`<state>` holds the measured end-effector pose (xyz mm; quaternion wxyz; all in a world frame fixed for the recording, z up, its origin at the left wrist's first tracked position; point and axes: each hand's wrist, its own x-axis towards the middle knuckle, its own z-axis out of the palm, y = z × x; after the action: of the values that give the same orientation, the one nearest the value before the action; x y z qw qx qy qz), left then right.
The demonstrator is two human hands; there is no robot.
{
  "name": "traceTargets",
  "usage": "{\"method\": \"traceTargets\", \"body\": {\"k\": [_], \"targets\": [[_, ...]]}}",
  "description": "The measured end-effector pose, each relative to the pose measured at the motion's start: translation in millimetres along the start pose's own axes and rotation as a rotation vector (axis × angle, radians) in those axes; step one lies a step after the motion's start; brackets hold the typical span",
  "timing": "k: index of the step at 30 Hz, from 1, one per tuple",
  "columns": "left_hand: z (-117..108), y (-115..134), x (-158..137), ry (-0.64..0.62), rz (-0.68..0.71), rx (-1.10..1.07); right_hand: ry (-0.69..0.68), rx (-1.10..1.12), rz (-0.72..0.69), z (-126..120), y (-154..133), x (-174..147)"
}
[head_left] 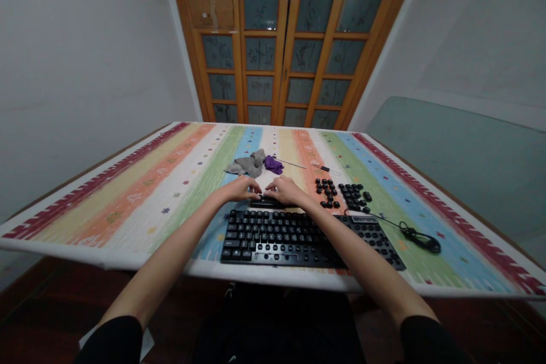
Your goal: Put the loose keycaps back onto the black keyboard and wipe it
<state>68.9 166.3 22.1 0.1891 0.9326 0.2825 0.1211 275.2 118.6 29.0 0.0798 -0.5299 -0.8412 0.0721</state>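
Note:
Just behind the black keyboard (267, 234), both hands meet over a long black bar-shaped piece (268, 204) lying on the cloth. The fingers of my left hand (244, 187) are bent and closed towards the thumb. Opposite it, my right hand (283, 189) is pinched in the same way, its fingertips close to the left ones. A small dark piece shows between the fingertips, too small to make out. Letter keys sit on the keyboard's left and middle; its bottom row has a bare slot, and caps are off on its right end. My right forearm hides part of it.
Loose black keycaps (352, 195) lie in groups right of my hands. Behind my hands are a grey cloth (248, 164), a purple cloth (273, 165) and a thin rod (290, 163). A small black-and-clear tool (325, 169) lies farther right. The coiled cable (420, 239) rests beside the keyboard.

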Motion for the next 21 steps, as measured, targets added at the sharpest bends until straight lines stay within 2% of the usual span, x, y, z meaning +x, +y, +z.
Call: {"method": "traceTargets", "body": {"k": [9,21], "targets": [[7,-5,1,0.016,0.017,-0.005,-0.094,-0.026,-0.005,0,-1,8],[11,3,-5,0.076,0.045,0.006,-0.039,-0.002,0.051,9,-5,8]]}}
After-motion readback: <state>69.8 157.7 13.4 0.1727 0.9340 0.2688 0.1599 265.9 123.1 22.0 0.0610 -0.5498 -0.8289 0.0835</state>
